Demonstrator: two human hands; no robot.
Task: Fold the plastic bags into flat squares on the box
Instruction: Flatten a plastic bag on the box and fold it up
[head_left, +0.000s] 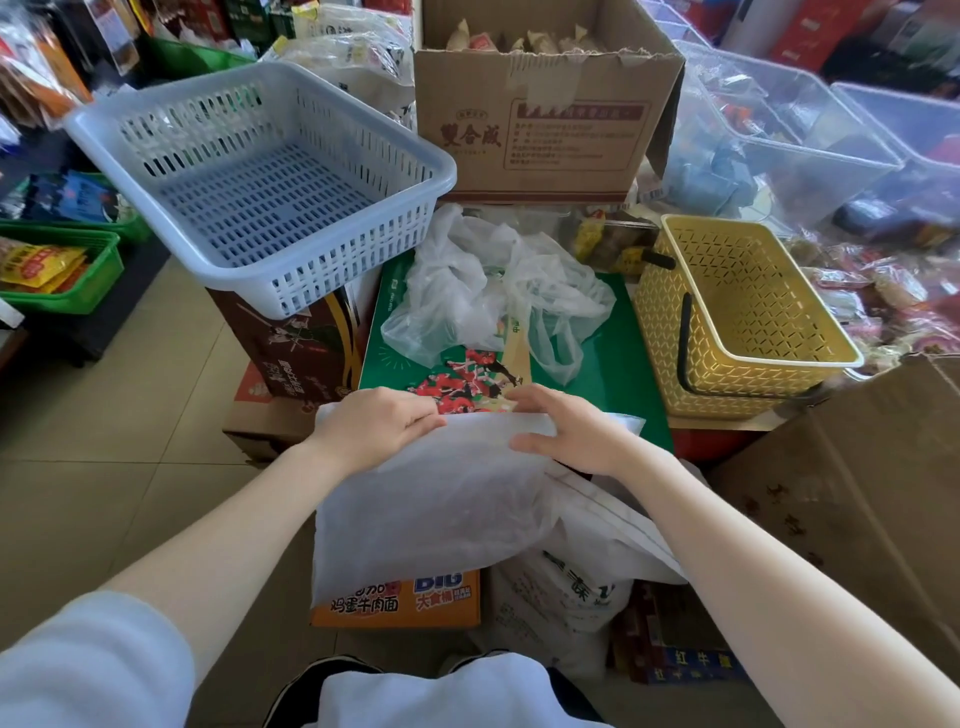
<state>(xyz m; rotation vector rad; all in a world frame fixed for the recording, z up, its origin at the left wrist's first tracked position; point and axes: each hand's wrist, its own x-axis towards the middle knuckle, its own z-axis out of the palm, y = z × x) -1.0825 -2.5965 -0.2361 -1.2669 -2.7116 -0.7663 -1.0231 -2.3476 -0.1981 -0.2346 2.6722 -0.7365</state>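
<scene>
Slip risk: the bag in hand (431, 499) lies with only its top edge on the green box (618, 374); most of it hangs off the near side below both hands, so I judge it could slide off if the pinch eases.
Crease risk: the film looks thin and limp, so a fold pressed while it is half unsupported would likely come out skewed, not square.
Snag risk: the crumpled bags (493, 296) sit just beyond the fingertips on the same box; pushing the sheet forward could drag them along or bury the fold.
Crowding: a yellow basket (737, 322) stands just right of the right hand and a blue basket (260, 182) beyond the left hand, leaving little flat room.
Left hand (379, 426): fingers curled over the bag's top edge at its left end, pinching it against the box.
Right hand (566, 431): fingers bent onto the same edge at its right end, thumb under the film, gripping it.
Bag look: translucent, milky white, smoothed into a broad flat panel with a straight top edge; a white fold or handle trails out below the right wrist.
Waiting pile: clear, wrinkled, puffed up, handles loose, not yet flattened.
Box top: green, printed with red figures, visible between the hands and the pile.
</scene>
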